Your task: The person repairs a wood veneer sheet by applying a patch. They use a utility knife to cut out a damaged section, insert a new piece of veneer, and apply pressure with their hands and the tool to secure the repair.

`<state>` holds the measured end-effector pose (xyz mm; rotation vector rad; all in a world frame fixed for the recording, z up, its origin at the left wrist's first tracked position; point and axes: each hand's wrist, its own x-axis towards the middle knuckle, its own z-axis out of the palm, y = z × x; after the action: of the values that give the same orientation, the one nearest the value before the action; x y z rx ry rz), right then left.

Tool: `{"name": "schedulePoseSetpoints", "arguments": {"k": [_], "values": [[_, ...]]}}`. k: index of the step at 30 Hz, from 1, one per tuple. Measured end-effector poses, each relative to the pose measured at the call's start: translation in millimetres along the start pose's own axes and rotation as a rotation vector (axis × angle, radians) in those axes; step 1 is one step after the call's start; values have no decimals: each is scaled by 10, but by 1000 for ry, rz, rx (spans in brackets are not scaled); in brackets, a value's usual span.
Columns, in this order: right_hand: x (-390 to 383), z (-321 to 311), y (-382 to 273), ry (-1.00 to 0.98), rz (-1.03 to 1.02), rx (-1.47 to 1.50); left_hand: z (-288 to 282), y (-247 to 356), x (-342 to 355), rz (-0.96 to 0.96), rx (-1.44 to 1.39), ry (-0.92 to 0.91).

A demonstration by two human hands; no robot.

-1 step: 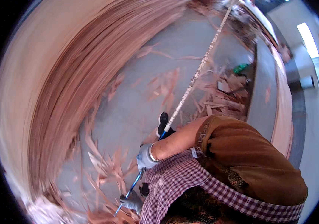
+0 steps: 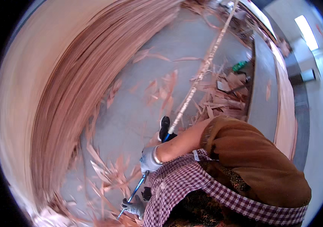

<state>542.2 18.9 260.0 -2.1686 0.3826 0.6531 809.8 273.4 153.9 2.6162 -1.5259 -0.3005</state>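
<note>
Right hand (image 2: pixel 151 160) and left hand (image 2: pixel 134 207) both gripping blue-and-white pole (image 2: pixel 197 81); wood scraps (image 2: pixel 225 100) heaped at floor's (image 2: pixel 125 121) right edge.

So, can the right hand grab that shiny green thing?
Probably not: the grey-gloved right hand holds a long blue and white pole, and the shiny green thing lies well beyond it.

Right forearm (image 2: pixel 182 146) extended, right hand (image 2: pixel 150 160) clenched; left hand (image 2: pixel 134 207) lower in view, fingers (image 2: pixel 126 203) curled.
</note>
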Motion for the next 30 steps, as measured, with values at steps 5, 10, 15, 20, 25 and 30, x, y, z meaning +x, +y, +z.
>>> {"name": "schedulePoseSetpoints", "arguments": {"k": [5, 10, 15, 20, 25, 30], "values": [[-1439, 112, 441, 208, 153, 236, 145, 613, 726, 363, 28, -354], [-3015, 686, 862, 533, 597, 116, 544, 2251, 1562, 770, 239, -569], [-4246, 1313, 969, 710, 1079, 136, 448, 4295, 1590, 1101, 90, -675], [-5475, 1936, 666, 920, 1463, 42, 635, 5703, 1587, 1229, 32, -585], [-5207, 2422, -16, 2756, 1061, 670, 594, 6179, 1517, 1366, -88, -612], [-5454, 3519, -153, 2063, 1786, 1391, -198, 6999, 962, 1349, -100, -803]]}}
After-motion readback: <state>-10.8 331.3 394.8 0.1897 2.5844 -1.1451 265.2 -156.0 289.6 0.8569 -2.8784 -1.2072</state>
